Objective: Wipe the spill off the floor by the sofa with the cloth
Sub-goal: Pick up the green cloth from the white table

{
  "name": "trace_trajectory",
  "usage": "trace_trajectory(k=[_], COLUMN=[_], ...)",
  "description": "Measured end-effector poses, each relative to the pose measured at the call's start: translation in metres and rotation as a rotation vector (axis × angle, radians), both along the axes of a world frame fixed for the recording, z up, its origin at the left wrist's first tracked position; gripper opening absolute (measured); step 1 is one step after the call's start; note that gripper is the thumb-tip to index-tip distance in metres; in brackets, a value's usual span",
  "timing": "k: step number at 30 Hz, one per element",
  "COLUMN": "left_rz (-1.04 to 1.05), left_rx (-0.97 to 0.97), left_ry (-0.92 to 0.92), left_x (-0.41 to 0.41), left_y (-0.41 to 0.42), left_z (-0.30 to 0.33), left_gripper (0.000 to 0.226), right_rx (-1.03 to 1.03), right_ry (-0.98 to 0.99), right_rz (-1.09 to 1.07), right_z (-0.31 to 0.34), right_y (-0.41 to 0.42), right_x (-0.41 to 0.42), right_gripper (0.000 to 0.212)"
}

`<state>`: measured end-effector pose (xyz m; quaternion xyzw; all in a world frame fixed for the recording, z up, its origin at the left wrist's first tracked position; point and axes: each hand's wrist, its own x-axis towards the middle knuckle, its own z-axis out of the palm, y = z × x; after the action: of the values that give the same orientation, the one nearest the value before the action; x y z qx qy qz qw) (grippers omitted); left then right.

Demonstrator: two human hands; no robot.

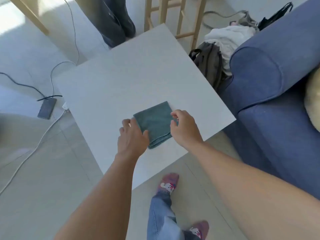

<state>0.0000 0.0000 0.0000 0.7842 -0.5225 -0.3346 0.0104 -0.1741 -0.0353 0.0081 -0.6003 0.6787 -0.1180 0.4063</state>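
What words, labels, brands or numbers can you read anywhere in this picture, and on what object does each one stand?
None can be read.
Phone on the floor: dark, blurred, no legible text.
Socks: a cartoon figure only, no lettering.
Green cloth and white table: plain.

A folded green cloth [155, 122] lies near the white table's [107, 80] front edge. Your left hand [132, 135] touches the cloth's left edge; your right hand [184, 127], fingers curled, is at its right edge. A blue sofa [270, 94] stands beside the table's right edge.
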Motion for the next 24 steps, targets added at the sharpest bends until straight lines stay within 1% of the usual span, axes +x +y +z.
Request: trace_trajectory(k=[2, 5, 8, 10, 12, 15, 17, 21, 24], left_rz=[0.059, 0.118, 0.179, 0.232, 0.248, 0.242, 0.22, 0.175, 0.075], left_rx=[-0.057, -0.158, -0.234, -0.262, -0.29, -0.287, -0.286, -0.287, -0.297], left_ry=[-0.046, -0.103, -0.076, -0.035, 0.025, 0.122, 0.158, 0.172, 0.185], left_x=[0.003, 0.004, -0.001, -0.002, -0.006, -0.011, -0.016, -0.04, -0.065], left_y=[-0.007, -0.018, -0.027, -0.033, -0.037, -0.044, -0.049, -0.059, -0.068], left_z=[-0.024, -0.054, -0.064, -0.066, -0.065, -0.062, -0.059, -0.044, -0.038], left_gripper=[0.055, 0.047, 0.035, 0.025, 0.015, 0.004, 0.003, 0.009, 0.014], right_rx=[-0.007, -0.007, -0.072, -0.056, -0.009, 0.007, -0.007, -0.06, -0.056], right_ry=[-0.009, 0.016, 0.023, 0.045, 0.053, 0.039, -0.023, -0.227, -0.232], right_rz=[-0.048, -0.054, -0.089, -0.116, -0.113, -0.11, -0.141, -0.232, -0.295], right_z=[-0.024, -0.055, -0.072, -0.078, -0.078, -0.076, -0.073, -0.062, -0.061], right_y=[-0.012, -0.029, -0.04, -0.047, -0.049, -0.046, -0.042, -0.026, -0.011], right_x=[0.004, 0.01, 0.012, 0.016, 0.02, 0.016, 0.007, -0.023, -0.057], right_gripper=[0.038, 0.048, 0.053, 0.053, 0.045, 0.014, 0.003, 0.009, 0.01])
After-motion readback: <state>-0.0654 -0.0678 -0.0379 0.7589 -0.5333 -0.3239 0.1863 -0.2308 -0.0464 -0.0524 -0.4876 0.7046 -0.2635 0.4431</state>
